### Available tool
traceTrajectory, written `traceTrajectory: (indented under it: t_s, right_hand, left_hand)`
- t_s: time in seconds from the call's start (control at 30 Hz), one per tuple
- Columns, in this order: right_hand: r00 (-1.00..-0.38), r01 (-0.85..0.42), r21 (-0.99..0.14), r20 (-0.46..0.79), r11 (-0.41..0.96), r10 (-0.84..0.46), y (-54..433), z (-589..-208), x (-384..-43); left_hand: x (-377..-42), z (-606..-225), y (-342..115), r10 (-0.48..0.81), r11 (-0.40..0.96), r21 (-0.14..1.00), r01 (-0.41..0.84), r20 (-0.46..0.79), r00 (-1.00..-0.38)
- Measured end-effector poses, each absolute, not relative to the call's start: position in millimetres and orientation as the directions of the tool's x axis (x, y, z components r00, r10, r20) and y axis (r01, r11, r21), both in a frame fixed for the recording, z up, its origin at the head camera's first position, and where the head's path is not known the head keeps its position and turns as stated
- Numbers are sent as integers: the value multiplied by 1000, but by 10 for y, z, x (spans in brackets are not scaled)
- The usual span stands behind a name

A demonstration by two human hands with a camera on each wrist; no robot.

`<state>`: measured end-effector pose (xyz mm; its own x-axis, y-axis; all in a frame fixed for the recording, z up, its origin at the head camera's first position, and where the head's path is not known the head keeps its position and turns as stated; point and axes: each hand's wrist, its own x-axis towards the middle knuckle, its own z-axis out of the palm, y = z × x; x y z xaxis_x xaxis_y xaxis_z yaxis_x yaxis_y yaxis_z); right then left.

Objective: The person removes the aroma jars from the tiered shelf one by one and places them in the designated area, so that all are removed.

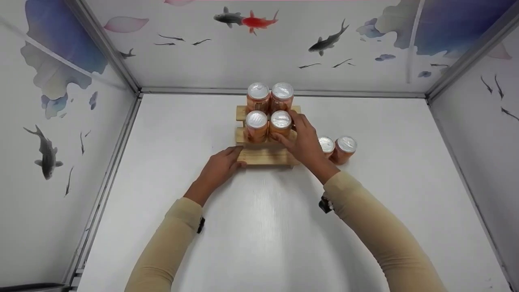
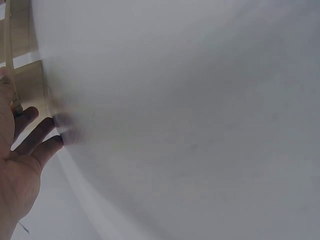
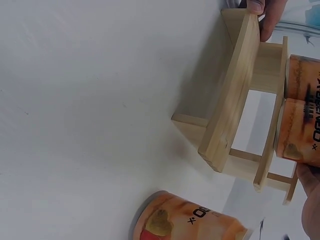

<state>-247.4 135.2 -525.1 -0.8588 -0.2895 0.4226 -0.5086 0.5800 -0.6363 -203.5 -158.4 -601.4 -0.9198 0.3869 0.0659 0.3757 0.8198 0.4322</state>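
Observation:
A three-step wooden rack [image 1: 265, 157] stands toward the back, with its lowest step bare. On the middle step sit two orange cans with silver lids, a left can [image 1: 256, 126] and a right can [image 1: 280, 121]. My right hand [image 1: 305, 142] grips the right can, thumb at its front and fingers round its far side. In the right wrist view this can [image 3: 295, 132] stands on the step board beside its neighbour. My left hand [image 1: 221, 167] holds the left end of the lowest step; in the left wrist view its lower fingers [image 2: 42, 140] reach down to the tabletop.
Two more cans fill the top step, a left one [image 1: 258, 97] and a right one [image 1: 282, 96]. Right of the rack, another can [image 1: 344, 150] stands on the white table [image 1: 259, 227] beside one partly hidden by my right hand. Printed walls enclose the table.

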Motion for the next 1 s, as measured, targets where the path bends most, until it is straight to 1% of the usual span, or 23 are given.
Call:
traceTrajectory:
  t_s: [0.7, 1.0]
  right_hand:
    - [-844, -533, -650, 453, 541, -287, 1492, -5195, -2456]
    - [-879, -476, -681, 390, 557, -275, 1613, -5158, -2394]
  left_hand:
    - [-2037, -6012, -1571, 388, 819, 434, 375, 62, -920]
    - [-2031, -6005, -1587, 371, 818, 464, 340, 26, -928]
